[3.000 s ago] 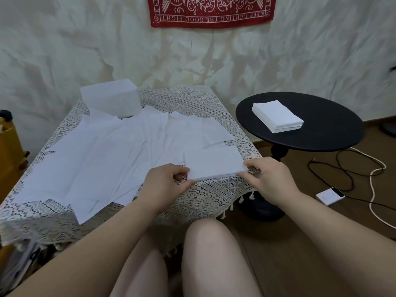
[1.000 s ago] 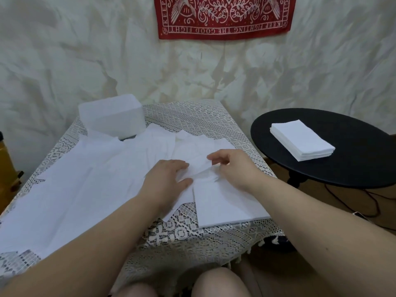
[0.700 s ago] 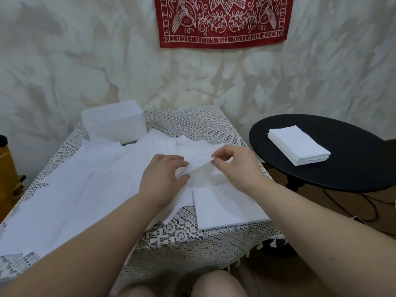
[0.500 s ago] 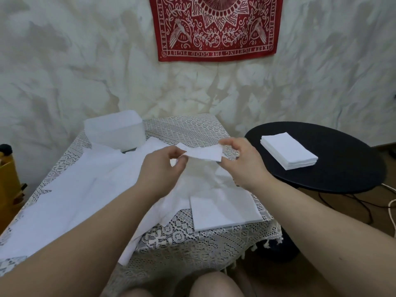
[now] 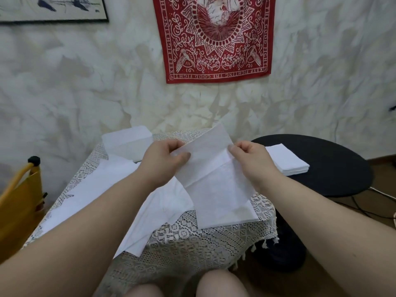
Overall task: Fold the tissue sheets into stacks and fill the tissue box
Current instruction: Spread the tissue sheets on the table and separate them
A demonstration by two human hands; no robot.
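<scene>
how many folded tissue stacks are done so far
2. One folded stack lies on the lace-covered table's near right corner, partly behind the held sheet. The other stack sits on the black round table. More may be hidden.

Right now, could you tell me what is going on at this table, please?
A person is folding tissues. Both hands, left hand and right hand, pinch one tissue sheet and hold it up over the lace-covered table. Unfolded sheets lie spread there, with a folded stack at its near edge. Another stack sits on the black side table.
</scene>
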